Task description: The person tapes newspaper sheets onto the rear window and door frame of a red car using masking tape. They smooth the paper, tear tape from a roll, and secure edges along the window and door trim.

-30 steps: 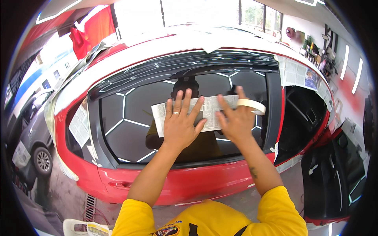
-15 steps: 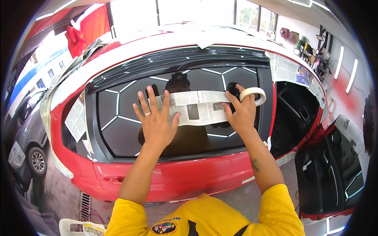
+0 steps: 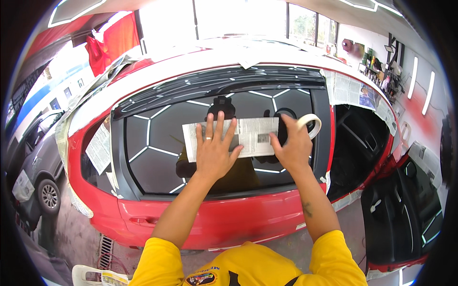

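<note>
Newspaper strip: the long printed sheet (image 3: pixel 257 127) lies across the middle of the dark window glass (image 3: pixel 162 159), below the black window visor (image 3: pixel 191 90), its left end under one hand and its right end beside the other.
Left hand: the left hand (image 3: pixel 214 155) is wide, palm down and fingers apart, pressing near the sheet's left end without gripping it.
Right hand: the right hand (image 3: pixel 294 145) is narrow, fingers bent and holding a cream tape roll (image 3: pixel 305 119); its thumb meets the sheet's right edge, but whether it pinches the paper cannot be told.
Slip risk: the glass looks smooth and glossy, so uneven pressure from the two palms could let the sheet skate or turn askew.
Crease risk: a push inward from either end would probably buckle the unsupported middle.
Tear risk: newsprint is thin, and a sharp pull at the right edge could rip it.
Roll risk: the tape roll's rim, close to the sheet's right end, might catch the paper or drop if the bent fingers relax.
Contact risk: the forearms pass above the red door panel (image 3: pixel 248 214); leaning closer could rub its surface.
</note>
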The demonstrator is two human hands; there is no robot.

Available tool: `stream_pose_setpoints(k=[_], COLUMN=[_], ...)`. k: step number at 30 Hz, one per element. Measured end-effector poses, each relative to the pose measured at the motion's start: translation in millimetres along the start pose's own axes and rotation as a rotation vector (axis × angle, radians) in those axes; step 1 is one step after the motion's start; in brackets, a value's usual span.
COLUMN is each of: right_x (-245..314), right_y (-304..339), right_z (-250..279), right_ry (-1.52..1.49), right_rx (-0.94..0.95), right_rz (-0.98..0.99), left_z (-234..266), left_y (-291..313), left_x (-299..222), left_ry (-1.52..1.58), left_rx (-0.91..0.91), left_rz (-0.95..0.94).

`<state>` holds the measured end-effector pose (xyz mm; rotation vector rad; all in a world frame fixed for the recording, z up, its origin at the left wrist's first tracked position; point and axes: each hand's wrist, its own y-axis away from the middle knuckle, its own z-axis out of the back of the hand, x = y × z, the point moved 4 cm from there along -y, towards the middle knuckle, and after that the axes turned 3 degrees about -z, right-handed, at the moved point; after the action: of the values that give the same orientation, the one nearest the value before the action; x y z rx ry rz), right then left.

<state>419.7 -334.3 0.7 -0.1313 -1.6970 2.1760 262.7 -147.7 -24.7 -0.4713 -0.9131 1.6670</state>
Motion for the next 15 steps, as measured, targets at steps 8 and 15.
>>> stream_pose_setpoints(k=[8,15], right_x=[42,59], right_y=[-12,-39], right_z=[-14,-74], right_ry=[-0.529,-0.596], right_rx=[0.271,0.001], right_rz=[0.123,0.559], left_z=[-2,-2], left_y=[13,11], left_x=[8,6], left_ry=[0.015,-0.024], left_rx=[0.010,0.013], left_rz=[-0.028,-0.018])
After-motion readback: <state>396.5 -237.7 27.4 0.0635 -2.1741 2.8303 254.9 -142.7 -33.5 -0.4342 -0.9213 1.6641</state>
